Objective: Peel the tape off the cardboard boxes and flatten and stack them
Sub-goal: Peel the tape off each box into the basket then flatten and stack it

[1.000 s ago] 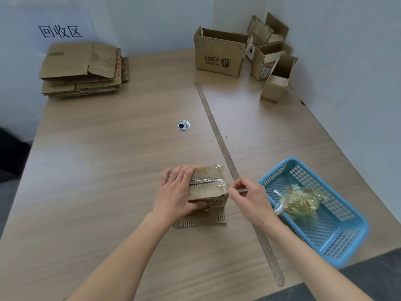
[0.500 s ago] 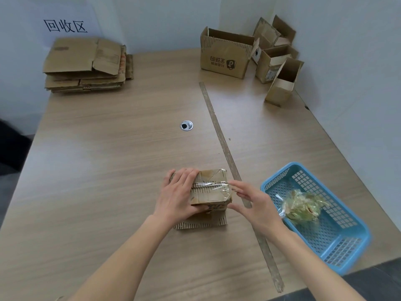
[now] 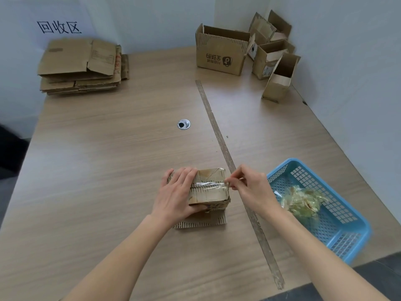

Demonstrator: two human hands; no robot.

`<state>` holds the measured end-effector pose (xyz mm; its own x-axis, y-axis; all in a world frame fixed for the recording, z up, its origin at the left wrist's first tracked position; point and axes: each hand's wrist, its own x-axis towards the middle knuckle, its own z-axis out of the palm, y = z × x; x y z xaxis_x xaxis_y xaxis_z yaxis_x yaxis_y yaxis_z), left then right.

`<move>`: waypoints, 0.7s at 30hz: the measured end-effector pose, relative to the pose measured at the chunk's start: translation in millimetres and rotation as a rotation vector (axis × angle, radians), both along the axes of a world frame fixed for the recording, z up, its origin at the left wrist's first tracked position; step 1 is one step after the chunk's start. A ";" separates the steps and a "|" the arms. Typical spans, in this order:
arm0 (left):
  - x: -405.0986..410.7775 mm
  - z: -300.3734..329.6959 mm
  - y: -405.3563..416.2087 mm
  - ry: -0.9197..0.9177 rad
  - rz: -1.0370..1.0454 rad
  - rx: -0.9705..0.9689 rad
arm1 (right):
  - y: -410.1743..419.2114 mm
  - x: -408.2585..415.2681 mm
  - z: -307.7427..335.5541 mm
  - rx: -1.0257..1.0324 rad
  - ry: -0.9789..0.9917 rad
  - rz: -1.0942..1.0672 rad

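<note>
A small cardboard box (image 3: 211, 191) wrapped in clear tape (image 3: 209, 184) stands near the table's front, with a flap lying flat beneath it. My left hand (image 3: 176, 195) lies over the box's left half and grips it, thumb along the front face. My right hand (image 3: 249, 187) is at the box's right edge, thumb and forefinger pinching the end of the tape strip. A stack of flattened boxes (image 3: 80, 66) lies at the far left. Several open boxes (image 3: 223, 53) stand at the far right corner.
A blue plastic basket (image 3: 338, 227) holding crumpled peeled tape (image 3: 301, 200) sits at the right front edge. A metal strip (image 3: 219, 137) runs down the wooden table (image 3: 97, 170), beside a round cable hole (image 3: 183, 124). Walls close off the back and right.
My right hand went from open beside the box to pinching the tape end at its right edge. The left hand has stayed on the box.
</note>
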<state>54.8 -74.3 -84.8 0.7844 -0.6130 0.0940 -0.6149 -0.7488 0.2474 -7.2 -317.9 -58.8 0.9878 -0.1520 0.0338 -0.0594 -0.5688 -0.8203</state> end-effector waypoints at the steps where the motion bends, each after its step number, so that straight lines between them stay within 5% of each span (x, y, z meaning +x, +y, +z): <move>1: 0.1 0.2 0.0 -0.004 -0.005 -0.002 | 1.6 3.7 0.9 0.013 0.011 -0.030; 9: 3.0 0.0 1.0 -0.015 -0.029 -0.046 | 17.7 22.8 0.9 -0.242 -0.088 -0.088; 21: 2.1 1.4 1.4 0.012 -0.017 -0.042 | -18.4 4.3 6.0 0.089 0.255 0.316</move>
